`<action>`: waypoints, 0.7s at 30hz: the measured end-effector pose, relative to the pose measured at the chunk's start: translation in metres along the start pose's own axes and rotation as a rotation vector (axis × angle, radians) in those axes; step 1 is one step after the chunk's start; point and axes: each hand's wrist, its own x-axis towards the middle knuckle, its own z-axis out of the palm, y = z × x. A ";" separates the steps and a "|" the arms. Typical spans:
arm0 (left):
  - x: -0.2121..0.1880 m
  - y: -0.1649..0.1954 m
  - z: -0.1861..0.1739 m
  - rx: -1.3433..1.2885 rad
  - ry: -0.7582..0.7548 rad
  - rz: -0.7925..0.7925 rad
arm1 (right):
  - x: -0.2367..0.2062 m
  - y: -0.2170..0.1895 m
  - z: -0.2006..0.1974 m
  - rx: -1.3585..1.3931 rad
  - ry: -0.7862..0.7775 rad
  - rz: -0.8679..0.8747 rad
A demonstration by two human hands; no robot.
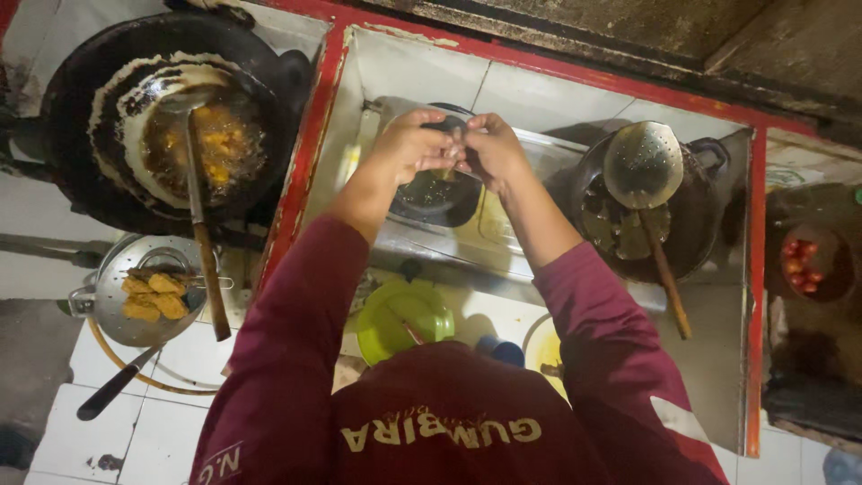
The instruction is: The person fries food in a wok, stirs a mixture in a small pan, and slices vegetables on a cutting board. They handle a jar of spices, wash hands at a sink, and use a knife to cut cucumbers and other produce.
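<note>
While both hands pinch a small pale thing [452, 154] over the dark pan [437, 193], left hand [406, 144] and right hand [492, 148] meeting at the fingertips, it looks light, fragile, best held at its ends.

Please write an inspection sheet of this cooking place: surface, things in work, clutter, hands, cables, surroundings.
Surface: white tiled counter, stained; red-framed stove bay.
Job's things: small dark pan on the stove, under both hands; a small item between the fingers, too small to tell.
Clutter: wok with frying pieces and ladle; colander of fried pieces; second wok with skimmer; green cup; bowl of red items.
Hands: left hand and right hand meet above the pan.
Cables: nothing seen.
Surroundings: dim, dark wall behind.
</note>
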 end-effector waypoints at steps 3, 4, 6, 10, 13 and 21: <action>-0.009 0.005 0.006 0.106 0.072 -0.002 | 0.003 -0.001 0.003 -0.080 0.012 0.015; -0.013 0.008 0.010 0.178 0.114 -0.003 | 0.003 -0.001 0.004 -0.131 0.048 0.013; -0.024 0.018 0.018 0.548 0.232 0.095 | 0.001 -0.005 0.005 -0.232 0.094 -0.062; -0.047 0.042 0.035 1.210 0.335 0.454 | -0.007 -0.012 0.007 -0.523 0.147 -0.345; -0.058 0.048 0.044 1.285 0.338 0.414 | -0.009 -0.012 0.016 -0.783 0.242 -0.370; -0.020 0.047 0.034 1.285 0.321 0.636 | -0.010 -0.034 0.022 -0.782 0.259 -0.619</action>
